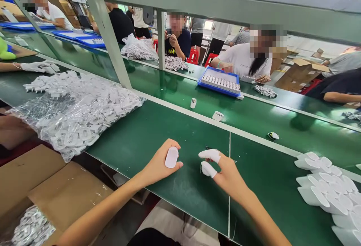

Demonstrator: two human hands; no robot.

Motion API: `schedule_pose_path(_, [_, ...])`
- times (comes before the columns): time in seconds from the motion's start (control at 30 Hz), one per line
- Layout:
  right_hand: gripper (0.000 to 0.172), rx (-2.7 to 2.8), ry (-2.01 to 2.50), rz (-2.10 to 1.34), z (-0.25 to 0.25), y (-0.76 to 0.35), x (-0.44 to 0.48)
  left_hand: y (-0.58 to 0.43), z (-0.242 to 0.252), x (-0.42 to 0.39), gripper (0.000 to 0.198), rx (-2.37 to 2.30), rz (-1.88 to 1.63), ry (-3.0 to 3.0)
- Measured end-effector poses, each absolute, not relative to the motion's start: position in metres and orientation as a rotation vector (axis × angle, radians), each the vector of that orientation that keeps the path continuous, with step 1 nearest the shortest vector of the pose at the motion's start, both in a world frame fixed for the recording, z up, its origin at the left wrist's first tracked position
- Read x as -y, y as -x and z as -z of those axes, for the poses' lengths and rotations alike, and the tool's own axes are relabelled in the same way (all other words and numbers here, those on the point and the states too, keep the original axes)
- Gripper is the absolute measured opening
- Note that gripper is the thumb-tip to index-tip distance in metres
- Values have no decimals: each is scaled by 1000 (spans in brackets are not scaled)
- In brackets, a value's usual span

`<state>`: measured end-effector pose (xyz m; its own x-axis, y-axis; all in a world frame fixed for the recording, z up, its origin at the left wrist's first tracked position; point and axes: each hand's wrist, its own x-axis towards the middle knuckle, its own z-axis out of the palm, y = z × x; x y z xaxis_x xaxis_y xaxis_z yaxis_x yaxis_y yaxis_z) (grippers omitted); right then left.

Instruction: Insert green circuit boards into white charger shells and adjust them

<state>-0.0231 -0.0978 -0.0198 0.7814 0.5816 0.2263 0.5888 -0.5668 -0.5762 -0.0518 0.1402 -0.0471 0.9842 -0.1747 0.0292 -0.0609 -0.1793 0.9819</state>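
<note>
My left hand (161,163) is closed around a white plastic housing (171,157), its rounded flat end facing up. White covers sit on the thumb and fingers of my right hand (222,171), which hovers over the green bench (191,197) to the right of the housing. A gap shows between that thumb and the fingers, and nothing is visible in it. Several white housings (324,189) stand in rows at the bench's right side. On the left lies a clear bag (84,114) full of small white plastic parts.
Beyond a pale rail, the green belt (175,92) carries two white housings (218,116) and a small part (273,136). A blue tray (220,82) stands across it, near seated people. A gloved hand (42,67) reaches in at left. An open carton (64,189) is below; a metal post (109,32) rises behind.
</note>
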Motion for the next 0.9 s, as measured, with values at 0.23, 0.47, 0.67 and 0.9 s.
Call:
schedule_pose_path(0.23, [51, 951, 2557, -160, 55, 26, 121, 55, 48, -142, 25, 141, -145, -1849])
schedule_pose_path(0.47, [46, 846, 2535, -189, 73, 24, 114, 58, 47, -141, 35, 217, -165, -1906])
schedule_pose_path(0.67, [27, 604, 2256, -265, 66, 13, 110, 60, 34, -141, 43, 390, -159, -1847])
schedule_pose_path(0.9, [55, 348, 1767, -280, 23, 10, 130, 48, 21, -127, 44, 550, -41, -1710])
